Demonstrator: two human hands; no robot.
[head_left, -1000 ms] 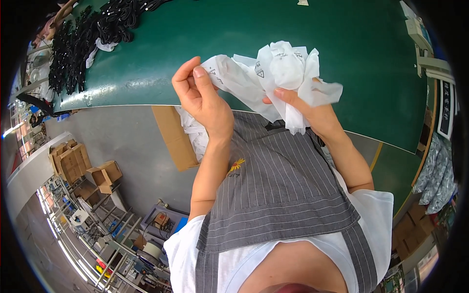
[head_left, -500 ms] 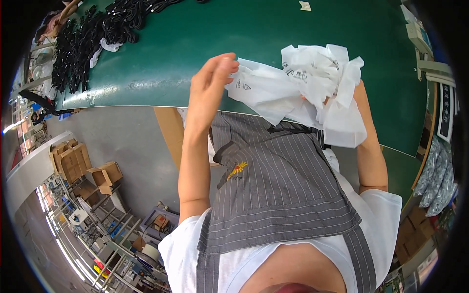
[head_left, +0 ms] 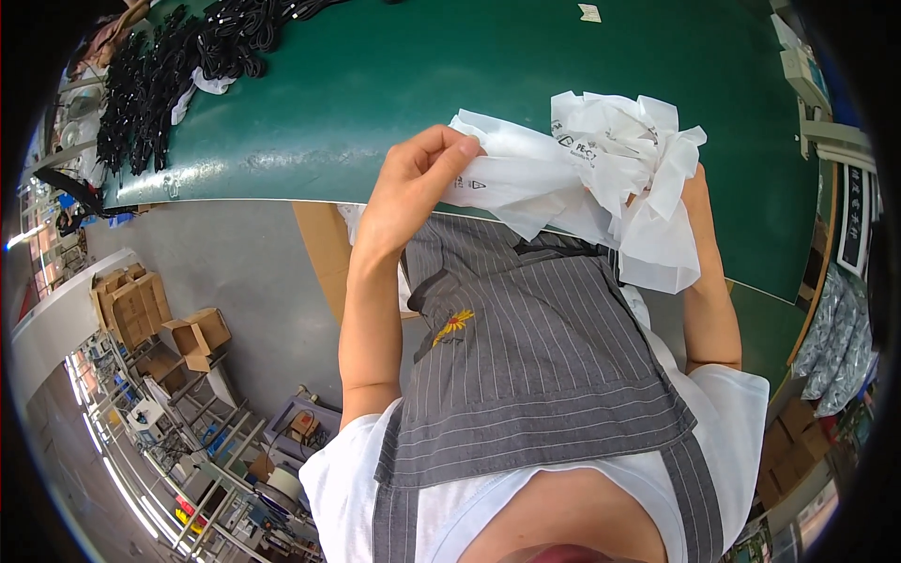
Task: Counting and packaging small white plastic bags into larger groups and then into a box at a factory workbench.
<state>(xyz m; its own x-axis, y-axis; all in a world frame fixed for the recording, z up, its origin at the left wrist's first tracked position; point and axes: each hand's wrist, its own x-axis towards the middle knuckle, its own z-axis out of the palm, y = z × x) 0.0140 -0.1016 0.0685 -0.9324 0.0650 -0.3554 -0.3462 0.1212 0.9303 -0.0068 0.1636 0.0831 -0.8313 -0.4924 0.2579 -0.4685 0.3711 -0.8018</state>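
Hands around white bags

I see bags held over counter edge; cables far left, boxes on floor below-left.

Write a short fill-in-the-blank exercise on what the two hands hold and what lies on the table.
1. The left hand pinches one corner of a thin ____ plastic bag.
2. The right hand is mostly hidden behind a ____ bunch of bags.
3. The table top is ____.
4. A heap of ____ cables lies at the table's far left.

Missing words: white; crumpled; green; black
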